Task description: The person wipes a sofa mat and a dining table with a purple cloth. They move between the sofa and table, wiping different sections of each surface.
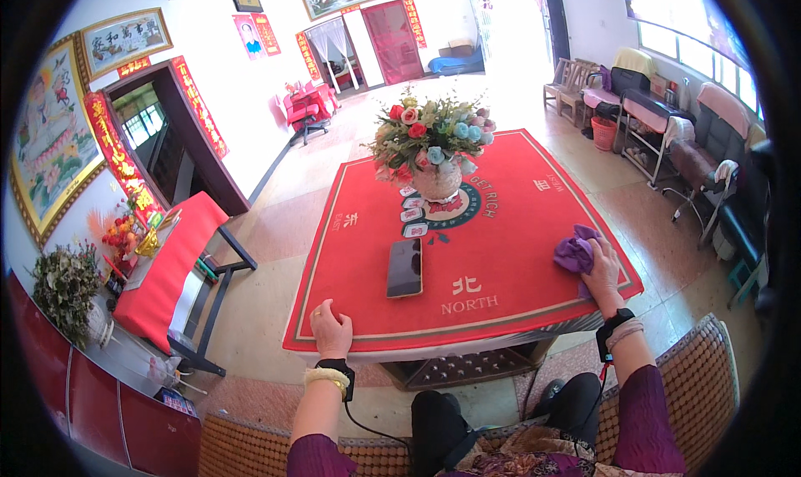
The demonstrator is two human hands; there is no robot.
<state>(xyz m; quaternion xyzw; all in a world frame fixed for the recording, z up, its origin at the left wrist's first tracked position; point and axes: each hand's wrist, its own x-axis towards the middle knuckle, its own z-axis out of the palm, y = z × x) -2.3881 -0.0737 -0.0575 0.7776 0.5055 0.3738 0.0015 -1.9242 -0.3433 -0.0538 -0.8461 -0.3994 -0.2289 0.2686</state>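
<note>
A crumpled purple cloth (574, 250) is gripped in my right hand (602, 270), near the right edge of the red table mat (369, 270). My left hand (330, 328) rests at the mat's front left corner, holding nothing, its fingers slightly bent and the thumb apart. Between the hands, nearer the left, a smartphone (404, 268) lies face up with a dark screen. Behind it, a pale textured vase (438, 182) of mixed flowers (432, 129) stands over the mat's printed round emblem.
At left stands a side table with a red cloth (181, 251). Office chairs (707, 145) and a red basket (603, 133) line the right wall. I sit on a seat with a woven-bead cover (694, 377). Beneath the table is a dark frame (469, 367).
</note>
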